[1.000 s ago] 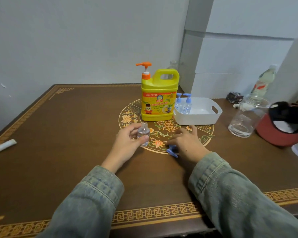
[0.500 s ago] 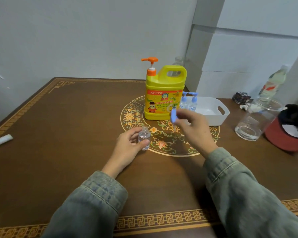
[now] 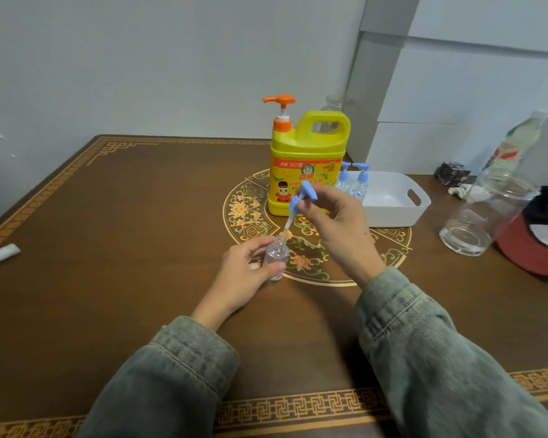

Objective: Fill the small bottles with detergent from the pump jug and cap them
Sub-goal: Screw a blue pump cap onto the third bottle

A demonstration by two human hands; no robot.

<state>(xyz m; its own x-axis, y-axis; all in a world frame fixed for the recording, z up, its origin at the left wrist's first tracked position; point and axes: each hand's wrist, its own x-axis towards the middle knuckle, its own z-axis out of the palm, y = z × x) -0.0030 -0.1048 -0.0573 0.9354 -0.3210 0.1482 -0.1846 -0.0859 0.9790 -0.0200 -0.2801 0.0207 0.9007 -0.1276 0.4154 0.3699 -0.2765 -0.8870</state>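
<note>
Since half a second ago the right hand (image 3: pixel 336 222) has carried the blue pump cap (image 3: pixel 302 197), pinched in its fingers, over the small bottle (image 3: pixel 276 257), its tube entering the neck. Left hand (image 3: pixel 247 273) grips that bottle on the table (image 3: pixel 108 248). Two capped bottles (image 3: pixel 353 183) stand in the white tray (image 3: pixel 393 216); this one seems filled, capping remains. Yellow jug (image 3: pixel 307 165) reads "127克".

You get soft, even room light with a cool cast; nothing is blown out. Your hands and sleeves throw only faint, diffuse shadows on the table (image 3: pixel 114 248), darkest under the right sleeve (image 3: pixel 424 358). The jar (image 3: pixel 484 213) shows mild sheen, no harsh glare. The wide lens bows the table edges and stretches the corners. The small bottle (image 3: pixel 276 257) and pump cap (image 3: pixel 302 196) look slightly smeared, and fine detail is soft throughout
</note>
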